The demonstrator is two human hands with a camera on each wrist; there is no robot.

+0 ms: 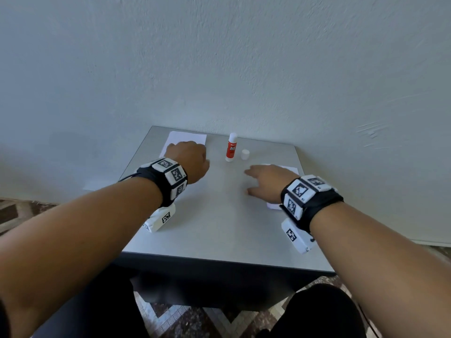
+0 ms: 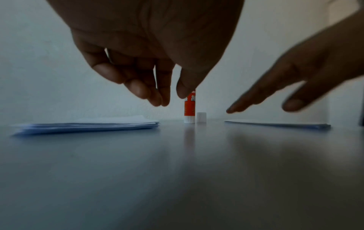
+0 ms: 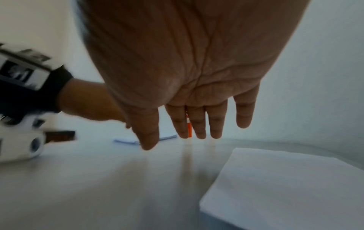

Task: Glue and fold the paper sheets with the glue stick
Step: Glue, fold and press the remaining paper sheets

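Left hand [image 1: 189, 159] hung loosely curled, apparently holding nothing; right hand [image 1: 268, 182] spread flat above paper [image 3: 285, 186]; glue [image 1: 231, 147] stood uncapped on the worktop [image 1: 219, 228].

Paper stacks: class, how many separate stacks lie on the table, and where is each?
2. One paper stack lies at the far left of the table, partly under the left hand. The other stack lies on the right, beneath the right hand. Sheets per stack cannot be counted.

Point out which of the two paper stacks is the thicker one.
The left paper stack, under the left hand: in the left wrist view it shows several layered sheets, while the right paper stack, under the right hand, looks thin.
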